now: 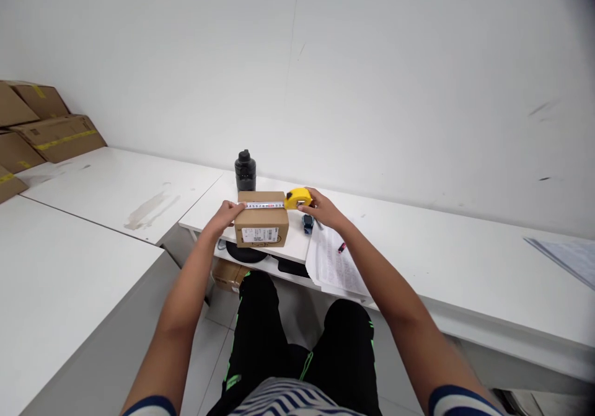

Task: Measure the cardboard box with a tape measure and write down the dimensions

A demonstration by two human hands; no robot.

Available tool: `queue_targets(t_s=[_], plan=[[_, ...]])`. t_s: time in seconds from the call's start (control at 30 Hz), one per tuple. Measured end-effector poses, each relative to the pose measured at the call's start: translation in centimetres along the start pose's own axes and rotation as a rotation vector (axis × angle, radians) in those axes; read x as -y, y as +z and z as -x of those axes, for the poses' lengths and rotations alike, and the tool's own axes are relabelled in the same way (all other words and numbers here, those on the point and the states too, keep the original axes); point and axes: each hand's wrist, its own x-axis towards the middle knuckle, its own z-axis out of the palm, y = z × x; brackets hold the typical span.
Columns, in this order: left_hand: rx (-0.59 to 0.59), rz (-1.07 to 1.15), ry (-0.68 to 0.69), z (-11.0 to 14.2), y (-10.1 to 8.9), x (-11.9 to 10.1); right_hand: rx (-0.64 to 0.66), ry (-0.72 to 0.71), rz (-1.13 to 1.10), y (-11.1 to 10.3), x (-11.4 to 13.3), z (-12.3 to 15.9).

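A small cardboard box point(263, 218) with a white label on its front side stands on the white table in front of me. Across its top lies the pulled-out blade of a yellow tape measure point(296, 199). At the box's left edge, my left hand point(227, 214) pinches the blade's end against the box. My right hand point(320, 208) grips the tape measure's case at the box's right edge. Behind the box stands a black bottle point(245, 171). A dark blue watch point(307, 224) sits just below my right hand.
Printed papers point(334, 262) with a small red and black object point(342, 248) on them lie right of the box. Larger cartons point(60, 138) are stacked at the far left. More sheets point(567, 256) rest at the far right. Another box point(227, 274) is beneath the table point(465, 261).
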Motion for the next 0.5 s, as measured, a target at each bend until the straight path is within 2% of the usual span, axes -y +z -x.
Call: queue_targets(t_s=[0.1,0.2,0.33,0.5], plan=[[-0.021,-0.021,0.057,-0.2,1.5,0.4,0.001,-0.022,0.072,1.6,1.5,-0.4],[0.009,-0.038,0.076,-0.3,1.3,0.7,0.018,-0.014,0.105,2.0,2.2,-0.4],[-0.029,-0.155,0.135,-0.2,0.4,0.2,0.038,0.005,0.182,1.0,2.2,-0.2],[0.070,-0.047,0.010,-0.2,0.1,-0.4,0.050,0.011,0.202,-1.4,0.6,0.0]])
